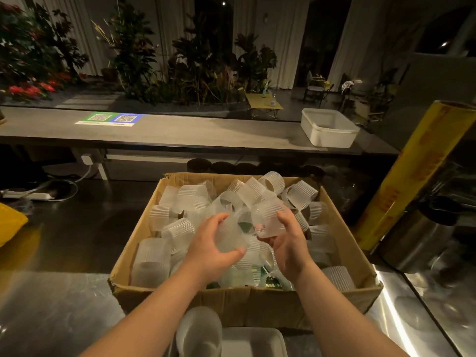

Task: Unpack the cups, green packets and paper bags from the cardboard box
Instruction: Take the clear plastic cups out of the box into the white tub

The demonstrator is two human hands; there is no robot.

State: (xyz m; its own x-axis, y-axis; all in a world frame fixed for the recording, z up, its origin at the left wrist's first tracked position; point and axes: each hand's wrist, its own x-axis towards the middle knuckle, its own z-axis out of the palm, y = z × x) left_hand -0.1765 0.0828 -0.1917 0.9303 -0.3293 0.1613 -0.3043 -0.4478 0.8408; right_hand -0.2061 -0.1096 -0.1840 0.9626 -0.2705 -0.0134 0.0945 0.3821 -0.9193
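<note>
An open cardboard box (180,300) stands on the steel counter, filled with several clear ribbed plastic cups (190,197). Green packets (273,282) peek out between the cups near the box's front wall. My left hand (208,251) is closed around one ribbed cup (230,238) above the middle of the box. My right hand (288,243) grips another ribbed cup (268,220) just to the right, the two cups nearly touching. No paper bags are visible.
A stack of cups (199,331) and a white tray (255,342) sit in front of the box. A yellow film roll (412,176) and a steel canister (417,238) stand at the right. A white tub (327,127) rests on the far counter.
</note>
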